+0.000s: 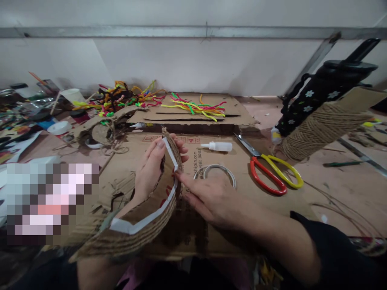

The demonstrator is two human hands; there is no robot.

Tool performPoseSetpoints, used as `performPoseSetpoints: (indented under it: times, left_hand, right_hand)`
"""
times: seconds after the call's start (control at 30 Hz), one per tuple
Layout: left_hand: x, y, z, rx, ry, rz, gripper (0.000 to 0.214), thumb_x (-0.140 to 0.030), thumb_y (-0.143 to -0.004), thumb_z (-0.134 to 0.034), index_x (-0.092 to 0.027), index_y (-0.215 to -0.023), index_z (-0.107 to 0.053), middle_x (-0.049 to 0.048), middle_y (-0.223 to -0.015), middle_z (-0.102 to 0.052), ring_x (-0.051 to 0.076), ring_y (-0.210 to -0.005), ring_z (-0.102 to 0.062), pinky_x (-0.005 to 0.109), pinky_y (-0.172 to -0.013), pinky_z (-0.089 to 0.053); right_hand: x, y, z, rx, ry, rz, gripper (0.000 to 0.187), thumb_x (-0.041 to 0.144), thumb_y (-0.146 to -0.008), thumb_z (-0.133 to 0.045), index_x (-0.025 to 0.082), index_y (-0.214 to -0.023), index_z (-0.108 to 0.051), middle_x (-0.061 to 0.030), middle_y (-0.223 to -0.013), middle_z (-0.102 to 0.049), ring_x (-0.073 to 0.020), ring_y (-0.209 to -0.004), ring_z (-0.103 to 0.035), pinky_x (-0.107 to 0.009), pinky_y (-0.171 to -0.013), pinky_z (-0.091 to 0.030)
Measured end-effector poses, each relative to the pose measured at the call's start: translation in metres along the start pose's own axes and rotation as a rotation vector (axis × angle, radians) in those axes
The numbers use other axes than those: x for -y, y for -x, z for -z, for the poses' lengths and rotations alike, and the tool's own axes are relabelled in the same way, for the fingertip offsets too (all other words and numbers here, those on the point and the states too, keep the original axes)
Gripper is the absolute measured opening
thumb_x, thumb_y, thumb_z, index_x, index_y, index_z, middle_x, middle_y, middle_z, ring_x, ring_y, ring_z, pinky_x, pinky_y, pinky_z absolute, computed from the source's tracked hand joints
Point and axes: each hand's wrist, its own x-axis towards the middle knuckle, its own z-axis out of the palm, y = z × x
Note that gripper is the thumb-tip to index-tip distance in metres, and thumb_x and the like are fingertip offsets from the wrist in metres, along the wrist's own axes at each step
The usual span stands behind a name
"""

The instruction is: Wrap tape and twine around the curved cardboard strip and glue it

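Note:
My left hand point(148, 169) is wrapped around a curved cardboard strip point(160, 189), thumb on the inner side and fingertips showing behind it. Rows of twine point(151, 233) cover the outer face of the strip, and white tape point(157, 211) runs along its edge. The index fingertip of my right hand point(211, 193) touches the taped edge near the middle of the curve. Its thumb is apart from that finger, and the other fingers are partly hidden. Just beyond the right hand lies a tape roll point(232, 179). A small white glue bottle point(220, 146) rests on its side behind it.
Scissors point(266, 173) with red and yellow handles lie open at right. Beyond them stand a twine cone point(323, 129) and a black flowered object point(314, 92). Colourful pipe cleaners point(196, 106) cover a cardboard piece point(238, 112) at the back. Paint jars point(44, 120) crowd the left.

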Motion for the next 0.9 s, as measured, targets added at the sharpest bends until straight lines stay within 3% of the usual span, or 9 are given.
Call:
performPoseSetpoints:
  times: [0.2, 0.4, 0.67, 0.9]
  left_hand:
    - [-0.001, 0.004, -0.001, 0.007, 0.056, -0.044, 0.015, -0.033, -0.082, -0.063, -0.02, -0.09, -0.064, -0.0006, -0.081, -0.067, 0.011, -0.075, -0.065, 0.024, -0.074, -0.056]
    - [-0.001, 0.005, -0.002, -0.02, 0.061, -0.063, 0.017, -0.033, -0.079, -0.066, -0.018, -0.087, -0.065, 0.0004, -0.079, -0.066, 0.011, -0.069, -0.064, 0.022, -0.067, -0.056]
    - [-0.004, 0.004, 0.001, -0.019, 0.094, -0.106, 0.018, -0.033, -0.072, -0.073, -0.018, -0.081, -0.067, -0.0005, -0.075, -0.065, 0.01, -0.065, -0.06, 0.018, -0.056, -0.05]
    - [-0.007, 0.006, 0.0, -0.058, 0.122, -0.135, 0.015, -0.033, -0.073, -0.075, -0.022, -0.081, -0.069, -0.002, -0.075, -0.066, 0.009, -0.066, -0.06, 0.018, -0.056, -0.048]
  right_hand:
    - [0.009, 0.005, -0.003, 0.165, -0.099, -0.019, 0.056, 0.028, -0.095, -0.038, 0.006, -0.147, -0.032, -0.0161, -0.103, -0.073, -0.0212, -0.068, -0.068, -0.032, -0.055, -0.048]
    - [0.019, 0.004, 0.002, 0.365, -0.221, -0.066, 0.067, 0.033, -0.095, -0.037, -0.002, -0.149, -0.021, -0.0188, -0.086, -0.074, -0.0248, -0.066, -0.068, -0.034, -0.058, -0.051]
    - [0.022, 0.004, 0.0, 0.416, -0.54, -0.107, 0.077, 0.033, -0.088, -0.044, 0.004, -0.152, -0.011, -0.0159, -0.087, -0.073, -0.0207, -0.064, -0.065, -0.031, -0.057, -0.051]
    - [0.025, 0.015, -0.01, 0.307, -0.85, 0.001, 0.073, 0.034, -0.092, -0.044, 0.011, -0.152, -0.008, -0.0033, -0.076, -0.066, -0.0133, -0.058, -0.056, -0.022, -0.054, -0.045]
